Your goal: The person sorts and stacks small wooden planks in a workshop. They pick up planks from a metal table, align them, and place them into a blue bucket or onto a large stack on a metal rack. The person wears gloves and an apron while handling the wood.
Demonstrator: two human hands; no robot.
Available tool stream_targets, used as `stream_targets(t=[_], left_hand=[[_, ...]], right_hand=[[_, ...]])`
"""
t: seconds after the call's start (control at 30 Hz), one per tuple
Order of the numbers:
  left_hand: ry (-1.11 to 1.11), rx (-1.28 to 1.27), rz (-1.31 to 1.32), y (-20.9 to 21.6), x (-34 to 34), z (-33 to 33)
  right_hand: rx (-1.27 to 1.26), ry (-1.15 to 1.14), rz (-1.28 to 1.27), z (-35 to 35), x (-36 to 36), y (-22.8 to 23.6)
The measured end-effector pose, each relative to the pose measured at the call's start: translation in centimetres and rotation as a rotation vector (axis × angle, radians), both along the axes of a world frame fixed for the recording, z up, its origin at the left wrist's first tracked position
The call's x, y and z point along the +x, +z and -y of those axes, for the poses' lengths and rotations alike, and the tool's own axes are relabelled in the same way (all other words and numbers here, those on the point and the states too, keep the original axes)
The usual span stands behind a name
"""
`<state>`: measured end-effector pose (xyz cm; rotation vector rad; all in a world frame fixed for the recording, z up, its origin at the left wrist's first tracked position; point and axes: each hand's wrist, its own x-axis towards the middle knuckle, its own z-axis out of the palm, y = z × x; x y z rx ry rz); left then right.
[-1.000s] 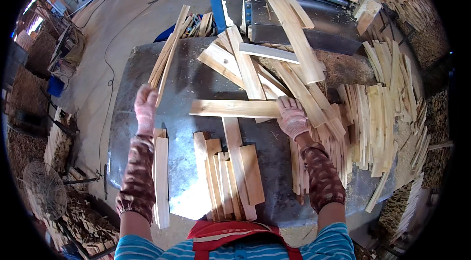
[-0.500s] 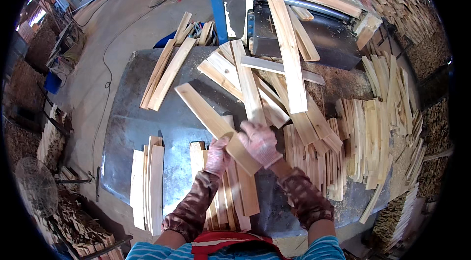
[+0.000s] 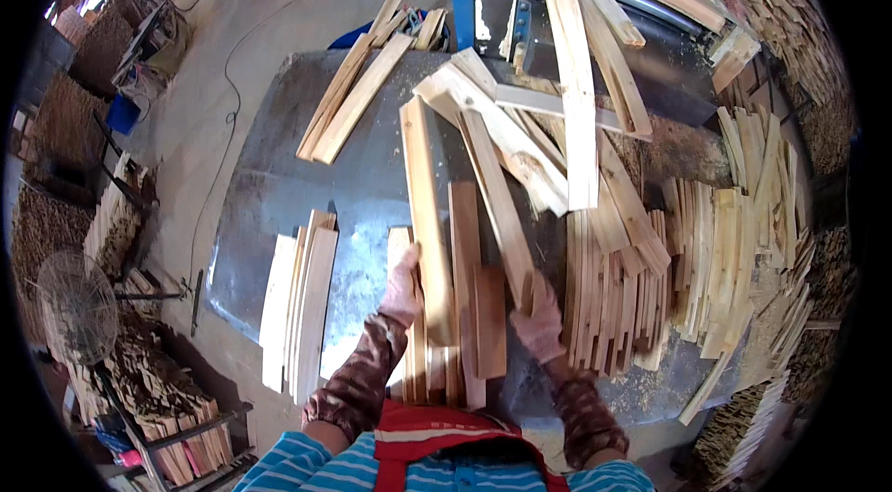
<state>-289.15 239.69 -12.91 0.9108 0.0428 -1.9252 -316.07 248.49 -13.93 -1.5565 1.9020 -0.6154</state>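
My left hand [image 3: 402,288], in a pale work glove, is closed on the side of a long wooden board [image 3: 425,223] that points away from me above the metal table. In my gloved right hand [image 3: 539,323] is the near end of a second wooden board [image 3: 498,204], its far end up among the loose boards. Beneath and between my hands lies a row of boards [image 3: 463,306], partly covered by the left board. A jumble of crossed boards [image 3: 520,148] spreads beyond my right hand.
The metal table [image 3: 269,185] carries a small board stack [image 3: 299,306] at left and two leaning boards [image 3: 358,102] at its far left. Tight rows of boards [image 3: 618,306] fill the right side. A machine with a roller [image 3: 641,4] stands beyond; a fan [image 3: 78,306] is at lower left.
The board in my left hand has swung from slanting to nearly straight ahead. My right hand has left it and moved right, taking hold of another board. The view has shifted slightly.
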Motion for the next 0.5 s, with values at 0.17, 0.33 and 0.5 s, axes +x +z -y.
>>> stream_targets(t=[0.17,0.33,0.5], left_hand=[[0.083,0.073,0.219,0.4,-0.2,-0.9],[0.087,-0.101,0.296,-0.6,0.1,-2.7],[0.112,-0.063,0.275,-0.3,0.6,-3.6]], right_hand=[[0.38,-0.137,0.227,-15.2,4.5,-4.4],[0.474,-0.071,0.278,-15.2,8.2,-3.9],[0.647,0.238,0.014,-13.0,7.3,0.5]])
